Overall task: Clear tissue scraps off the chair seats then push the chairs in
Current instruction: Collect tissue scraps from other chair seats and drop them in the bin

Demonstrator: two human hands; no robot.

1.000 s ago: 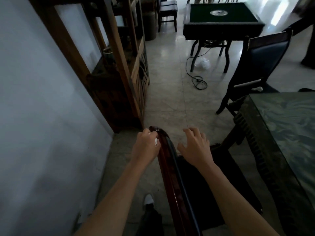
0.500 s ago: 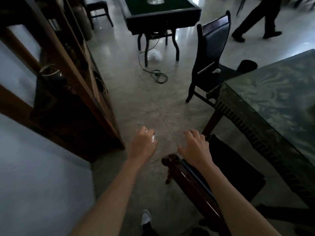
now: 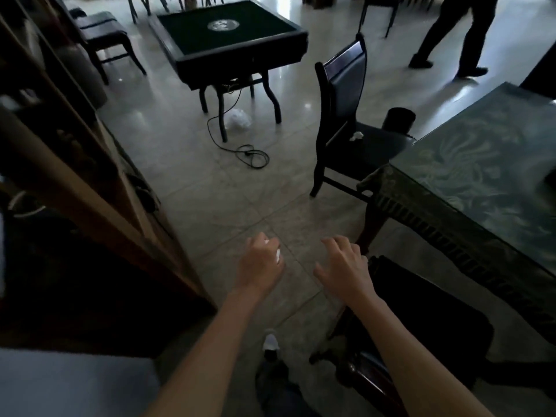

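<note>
I see a small crumpled white tissue scrap (image 3: 356,136) lying on the dark padded seat of the far black high-backed chair (image 3: 346,94), close to the backrest. That chair stands pulled out from the corner of the green patterned glass-topped table (image 3: 469,182), its seat only partly tucked under the edge. My left hand (image 3: 260,264) is closed into a fist around a bit of white tissue (image 3: 278,255), which peeks out between the curled fingers; the hand hangs in the air above the pale tiled floor (image 3: 210,200). My right hand (image 3: 346,267) is relaxed with fingers spread and slightly bent, holding nothing, hovering just above the front corner of the near dark wooden chair (image 3: 421,320), whose black seat sits beside the table's side and whose glossy reddish backrest rail runs under my right forearm.

Behind the far chair a round black bin (image 3: 398,117) stands on the floor. Further off is a square green-topped game table (image 3: 231,34) on curved black legs, with a crumpled white plastic bag (image 3: 237,118) under it and a black power cord (image 3: 246,150) coiled on the tiles. More dark chairs (image 3: 102,34) stand at upper left, next to a brown wooden cabinet (image 3: 90,182) along the left wall. A person in dark trousers (image 3: 457,31) is at the upper right.
</note>
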